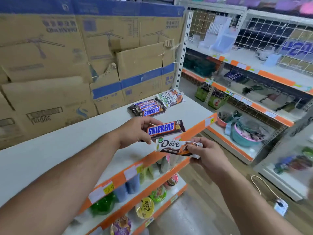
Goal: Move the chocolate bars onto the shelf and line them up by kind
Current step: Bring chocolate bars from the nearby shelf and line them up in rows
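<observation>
Snickers bar [165, 128], label up and readable, is held over the front edge of the white shelf [59, 146]. The left hand [135, 131] grips its left end, with fingers and thumb curled round the wrapper. Just below and in front of it, nearly touching, is a Dove bar [171, 145], also label up. The right hand [206, 154] pinches the Dove bar's right end, its fingers curled over the wrapper. Both bars hang in the air near the orange price strip [193, 131], and neither rests on the shelf.

Farther back on the same shelf, near its far right corner, a Snickers row [149, 108] lies flat, the bars side by side and overlapping, labels up. Just beside it to the right lies a Dove pile [171, 97], touching or nearly touching the row. How many bars it holds I cannot tell.

Stacked cardboard boxes [67, 56] stand behind the shelf. The lower shelves under the arms carry cups [145, 207] with coloured lids.
</observation>
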